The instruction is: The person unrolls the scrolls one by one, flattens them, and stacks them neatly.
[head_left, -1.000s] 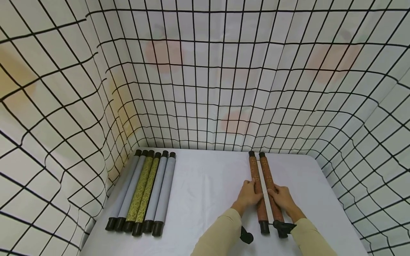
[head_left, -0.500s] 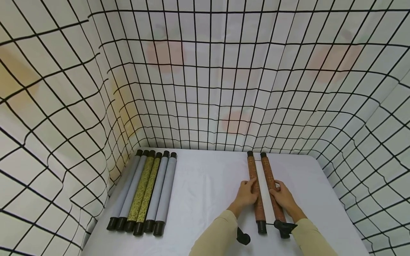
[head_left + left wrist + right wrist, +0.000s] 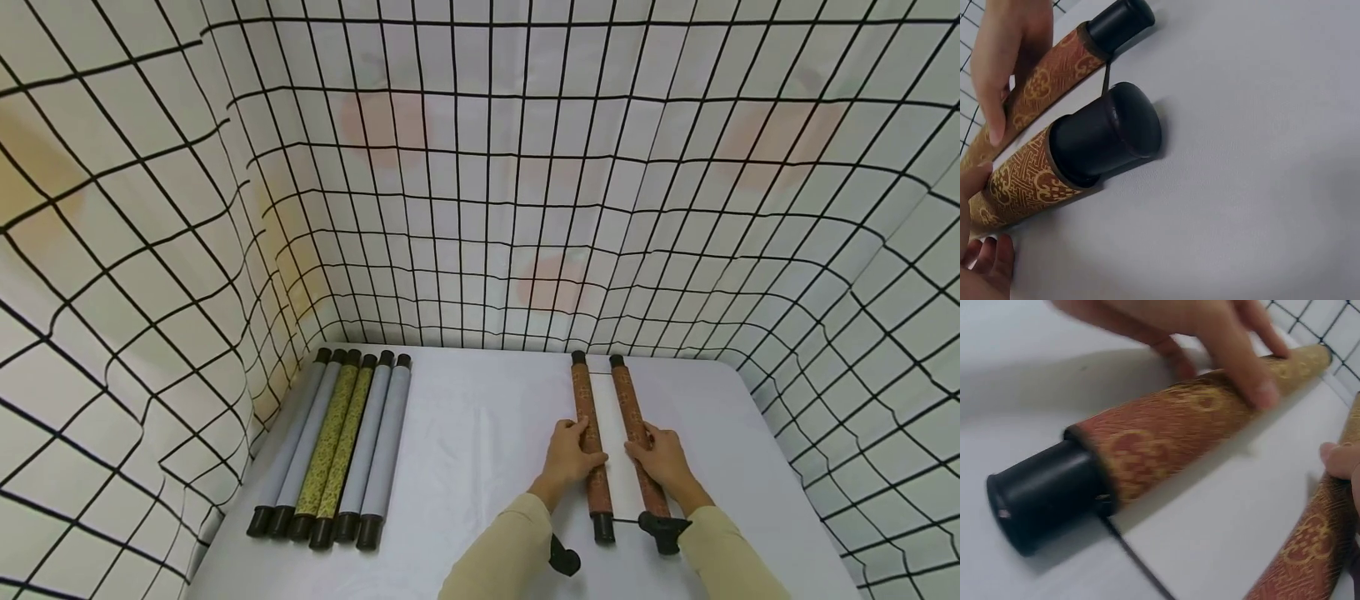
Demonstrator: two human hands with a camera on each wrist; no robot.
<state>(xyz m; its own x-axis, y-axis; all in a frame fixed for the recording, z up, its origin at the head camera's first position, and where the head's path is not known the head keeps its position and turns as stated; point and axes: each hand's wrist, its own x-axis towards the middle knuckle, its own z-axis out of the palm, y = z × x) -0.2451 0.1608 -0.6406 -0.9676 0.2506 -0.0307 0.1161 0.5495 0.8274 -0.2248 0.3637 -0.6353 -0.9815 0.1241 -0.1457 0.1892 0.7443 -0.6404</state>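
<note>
A reddish-brown scroll with a gold pattern lies on the white table, partly unrolled into a left roll [image 3: 582, 393] and a right roll [image 3: 628, 398]. A band of white paper [image 3: 619, 467] shows between the rolls. My left hand [image 3: 568, 460] grips the left roll, thumb on top and fingers along its outer side. The right roll is held by my right hand [image 3: 666, 461], whose fingers reach over it in the right wrist view. Black knobs cap the rolls, such as the near left knob [image 3: 1110, 128]. A thin dark rod [image 3: 1138, 559] edges the paper at the near end.
Several more rolls with black ends lie side by side at the table's left, grey ones [image 3: 386, 450] flanking gold-patterned ones [image 3: 330, 433]. Black netting [image 3: 487, 225] over pale cloth surrounds the table's back and sides. Black wrist mounts [image 3: 663, 531] hang near the sleeves.
My left hand has drawn the left roll leftward, and the white band between the rolls has widened. My right hand and the right roll have stayed nearly in place.
</note>
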